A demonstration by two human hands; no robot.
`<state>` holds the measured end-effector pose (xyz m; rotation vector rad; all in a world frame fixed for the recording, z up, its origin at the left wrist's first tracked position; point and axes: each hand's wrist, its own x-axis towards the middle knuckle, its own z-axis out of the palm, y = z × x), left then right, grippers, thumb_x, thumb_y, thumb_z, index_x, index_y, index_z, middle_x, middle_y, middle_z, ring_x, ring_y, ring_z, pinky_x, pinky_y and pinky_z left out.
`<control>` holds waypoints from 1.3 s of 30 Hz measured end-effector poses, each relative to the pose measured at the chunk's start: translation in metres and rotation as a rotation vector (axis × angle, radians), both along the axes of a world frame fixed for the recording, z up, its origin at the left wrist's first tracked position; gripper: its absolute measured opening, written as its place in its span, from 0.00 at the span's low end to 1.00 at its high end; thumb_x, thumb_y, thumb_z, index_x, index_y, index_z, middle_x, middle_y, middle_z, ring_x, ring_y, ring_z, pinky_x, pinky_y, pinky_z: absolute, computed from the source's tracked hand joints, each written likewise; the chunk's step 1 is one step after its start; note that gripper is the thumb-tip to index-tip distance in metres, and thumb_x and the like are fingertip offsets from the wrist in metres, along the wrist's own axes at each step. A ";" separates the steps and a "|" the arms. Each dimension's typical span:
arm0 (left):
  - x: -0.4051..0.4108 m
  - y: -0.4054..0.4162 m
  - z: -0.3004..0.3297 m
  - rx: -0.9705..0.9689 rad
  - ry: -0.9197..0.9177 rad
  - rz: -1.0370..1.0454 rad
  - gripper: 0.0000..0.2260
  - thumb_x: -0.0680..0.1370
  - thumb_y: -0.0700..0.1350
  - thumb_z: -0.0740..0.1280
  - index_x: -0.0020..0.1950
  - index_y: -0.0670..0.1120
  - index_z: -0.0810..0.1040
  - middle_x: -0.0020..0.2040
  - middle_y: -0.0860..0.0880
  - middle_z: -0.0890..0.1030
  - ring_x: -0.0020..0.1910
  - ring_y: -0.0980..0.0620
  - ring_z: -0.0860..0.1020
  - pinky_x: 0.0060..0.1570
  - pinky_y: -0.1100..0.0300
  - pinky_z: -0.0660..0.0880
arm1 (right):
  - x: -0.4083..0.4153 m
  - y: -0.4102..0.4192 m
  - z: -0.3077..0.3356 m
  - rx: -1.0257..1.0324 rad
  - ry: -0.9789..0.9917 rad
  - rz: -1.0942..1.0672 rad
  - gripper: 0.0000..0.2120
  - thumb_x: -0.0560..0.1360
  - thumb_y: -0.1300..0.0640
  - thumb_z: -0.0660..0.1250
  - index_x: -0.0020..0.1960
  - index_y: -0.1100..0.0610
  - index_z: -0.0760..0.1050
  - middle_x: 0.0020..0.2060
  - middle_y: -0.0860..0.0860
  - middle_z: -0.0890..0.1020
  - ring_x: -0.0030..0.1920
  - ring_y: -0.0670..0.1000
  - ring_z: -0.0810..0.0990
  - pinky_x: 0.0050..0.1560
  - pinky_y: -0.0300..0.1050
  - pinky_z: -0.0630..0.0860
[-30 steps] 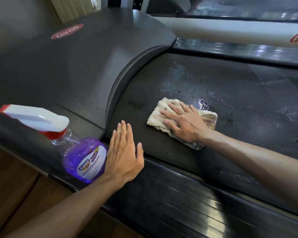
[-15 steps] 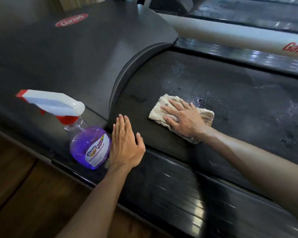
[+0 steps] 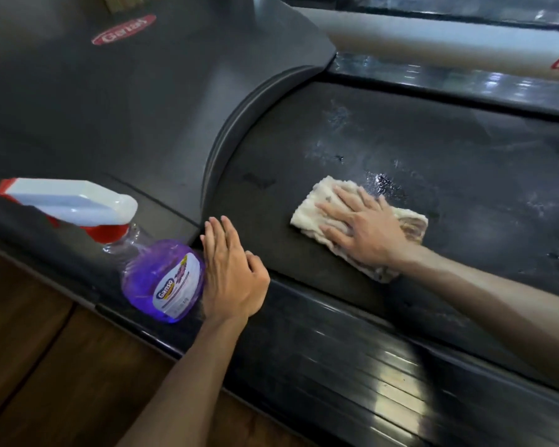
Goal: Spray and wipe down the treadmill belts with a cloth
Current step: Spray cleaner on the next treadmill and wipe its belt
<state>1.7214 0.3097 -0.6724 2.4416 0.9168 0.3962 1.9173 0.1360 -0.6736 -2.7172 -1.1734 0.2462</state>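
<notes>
A beige folded cloth [image 3: 310, 214] lies on the black treadmill belt [image 3: 449, 175], and my right hand [image 3: 365, 230] presses flat on it with fingers spread. Wet streaks and spray spots shine on the belt just beyond the cloth. My left hand [image 3: 231, 272] rests flat with straight fingers on the near edge of the belt and side rail. A spray bottle [image 3: 162, 279] of purple liquid with a white and red trigger head stands on the rail, touching the left side of that hand.
The dark grey motor cover [image 3: 117, 101] with a red logo rises at the left. A ribbed glossy side rail [image 3: 352, 359] runs along the near edge. A second treadmill [image 3: 449, 37] lies beyond. Wooden floor [image 3: 29, 366] is at the lower left.
The view has shifted slightly. My right hand with the cloth stays at about the same spot on the belt, and my left hand stays flat beside the bottle.
</notes>
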 end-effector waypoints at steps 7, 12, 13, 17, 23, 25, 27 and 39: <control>-0.002 -0.003 0.002 -0.008 -0.100 -0.003 0.31 0.82 0.43 0.59 0.83 0.46 0.49 0.84 0.46 0.45 0.82 0.44 0.48 0.80 0.47 0.49 | -0.045 0.001 -0.010 0.035 -0.047 0.236 0.30 0.77 0.27 0.45 0.78 0.30 0.59 0.83 0.41 0.54 0.83 0.55 0.48 0.80 0.63 0.45; 0.001 0.000 -0.001 0.003 -0.006 0.015 0.33 0.82 0.46 0.59 0.83 0.41 0.47 0.83 0.43 0.45 0.82 0.44 0.46 0.81 0.49 0.46 | 0.003 -0.001 -0.001 0.029 -0.004 0.042 0.33 0.74 0.26 0.43 0.76 0.29 0.60 0.83 0.41 0.55 0.83 0.53 0.48 0.80 0.66 0.47; 0.001 0.000 -0.002 0.018 0.020 0.023 0.33 0.82 0.46 0.59 0.83 0.40 0.47 0.83 0.42 0.46 0.82 0.44 0.46 0.81 0.49 0.47 | 0.002 0.011 0.001 0.016 -0.014 0.011 0.33 0.73 0.27 0.41 0.77 0.29 0.60 0.83 0.42 0.54 0.83 0.54 0.47 0.80 0.66 0.45; 0.000 0.000 0.000 0.038 0.055 0.027 0.35 0.81 0.48 0.59 0.82 0.38 0.48 0.83 0.40 0.47 0.82 0.45 0.46 0.81 0.49 0.48 | -0.032 0.016 -0.001 0.024 -0.067 0.163 0.31 0.77 0.29 0.43 0.78 0.31 0.58 0.83 0.43 0.52 0.83 0.55 0.47 0.81 0.61 0.42; -0.001 0.001 -0.002 0.046 0.009 0.001 0.37 0.78 0.54 0.53 0.83 0.39 0.47 0.83 0.41 0.46 0.82 0.46 0.44 0.81 0.50 0.46 | 0.006 -0.007 -0.003 0.009 -0.034 0.089 0.32 0.75 0.27 0.42 0.77 0.31 0.55 0.83 0.44 0.55 0.83 0.57 0.50 0.80 0.66 0.48; -0.001 0.001 -0.003 0.049 0.002 0.001 0.37 0.78 0.55 0.53 0.83 0.40 0.47 0.83 0.41 0.47 0.82 0.46 0.45 0.81 0.51 0.46 | 0.003 0.014 0.001 -0.013 -0.045 -0.003 0.35 0.74 0.27 0.40 0.79 0.32 0.58 0.83 0.46 0.54 0.83 0.59 0.49 0.80 0.66 0.45; -0.001 0.001 -0.003 0.059 -0.005 0.003 0.37 0.78 0.55 0.53 0.83 0.40 0.48 0.83 0.41 0.48 0.82 0.46 0.46 0.81 0.51 0.47 | -0.016 0.022 0.001 0.011 -0.073 0.063 0.34 0.76 0.30 0.42 0.80 0.36 0.60 0.83 0.48 0.54 0.83 0.59 0.49 0.81 0.64 0.41; -0.003 0.002 -0.002 0.044 0.023 -0.056 0.35 0.79 0.55 0.51 0.83 0.42 0.49 0.84 0.43 0.45 0.82 0.46 0.47 0.79 0.55 0.45 | -0.010 0.020 -0.001 0.024 -0.081 0.140 0.33 0.76 0.28 0.42 0.78 0.33 0.61 0.83 0.45 0.55 0.83 0.55 0.51 0.81 0.60 0.44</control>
